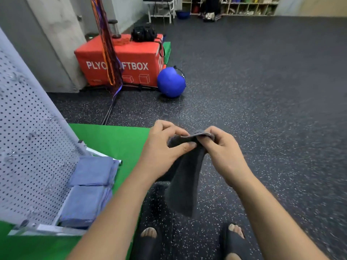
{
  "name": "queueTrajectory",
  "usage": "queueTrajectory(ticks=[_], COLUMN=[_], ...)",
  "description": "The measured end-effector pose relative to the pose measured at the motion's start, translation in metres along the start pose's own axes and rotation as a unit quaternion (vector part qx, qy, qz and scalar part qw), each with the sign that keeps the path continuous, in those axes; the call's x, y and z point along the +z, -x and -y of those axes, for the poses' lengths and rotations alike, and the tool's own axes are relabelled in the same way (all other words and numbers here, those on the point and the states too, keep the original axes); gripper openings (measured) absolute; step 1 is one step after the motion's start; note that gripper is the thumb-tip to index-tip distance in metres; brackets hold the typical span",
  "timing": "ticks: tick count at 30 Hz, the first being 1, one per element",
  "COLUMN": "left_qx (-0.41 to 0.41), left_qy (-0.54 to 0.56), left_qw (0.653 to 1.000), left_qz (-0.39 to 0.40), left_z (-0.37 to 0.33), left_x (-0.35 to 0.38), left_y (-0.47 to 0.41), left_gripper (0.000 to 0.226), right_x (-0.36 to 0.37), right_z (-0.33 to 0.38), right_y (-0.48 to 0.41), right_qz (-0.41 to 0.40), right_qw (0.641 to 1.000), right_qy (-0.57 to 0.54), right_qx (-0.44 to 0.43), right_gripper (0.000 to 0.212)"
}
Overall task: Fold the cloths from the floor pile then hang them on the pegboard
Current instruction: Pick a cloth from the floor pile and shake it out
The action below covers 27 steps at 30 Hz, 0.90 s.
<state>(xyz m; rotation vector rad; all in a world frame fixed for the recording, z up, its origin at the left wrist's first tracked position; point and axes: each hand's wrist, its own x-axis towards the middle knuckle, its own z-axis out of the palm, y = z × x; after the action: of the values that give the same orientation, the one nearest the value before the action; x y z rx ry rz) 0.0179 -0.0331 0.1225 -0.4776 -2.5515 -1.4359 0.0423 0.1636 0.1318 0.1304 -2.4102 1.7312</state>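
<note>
Above the speckled floor [262,94], before my feet: dark grey cloth [185,181] hangs from both hands. Left hand [161,149] grip pinches its top edge; right hand [223,152] grip curls round the same edge, close beside. Folded blue cloths [90,186] lie at the pegboard [28,147] foot, left.

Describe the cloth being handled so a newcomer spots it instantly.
From the white pegboard at left, move right across the green mat to the left hand and right hand at centre. The dark grey cloth hangs from both, pinched at its top; unlike the folded blue cloths by the pegboard, it is dark and airborne.
</note>
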Motion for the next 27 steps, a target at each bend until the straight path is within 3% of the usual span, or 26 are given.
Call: queueTrajectory(ticks=[3, 7, 10, 13, 20, 27], left_qx=[0.048, 0.015, 0.050, 0.023, 0.018, -0.005], left_qy=[0.030, 0.137, 0.144, 0.180, 0.182, 0.163], left_qw=[0.998, 0.990, 0.988, 0.983, 0.980, 0.968], left_qz=[-0.010, 0.030, 0.015, -0.004, -0.079, -0.193], left_z=[-0.009, -0.014, -0.014, -0.012, 0.000, 0.026], left_x=[0.009, 0.012, 0.016, 0.020, 0.005, -0.029], left_y=[0.009, 0.009, 0.005, 0.000, -0.016, -0.025], left_gripper=[0.022, 0.024, 0.018, 0.012, 0.009, 0.004], right_x=[-0.002, -0.007, -0.009, -0.009, -0.037, -0.069], right_z=[-0.001, -0.006, -0.008, -0.012, -0.040, -0.061], right_y=[0.005, 0.003, 0.002, 0.003, 0.009, 0.001], right_qz=[0.016, 0.053, 0.072, 0.082, 0.121, 0.095], right_qw=[0.997, 0.994, 0.987, 0.985, 0.961, 0.941], right_qy=[0.071, 0.093, 0.142, 0.145, 0.250, 0.317], right_qx=[-0.006, -0.008, -0.031, -0.036, 0.014, 0.077], right_gripper=[0.029, 0.028, 0.034, 0.043, 0.046, 0.046])
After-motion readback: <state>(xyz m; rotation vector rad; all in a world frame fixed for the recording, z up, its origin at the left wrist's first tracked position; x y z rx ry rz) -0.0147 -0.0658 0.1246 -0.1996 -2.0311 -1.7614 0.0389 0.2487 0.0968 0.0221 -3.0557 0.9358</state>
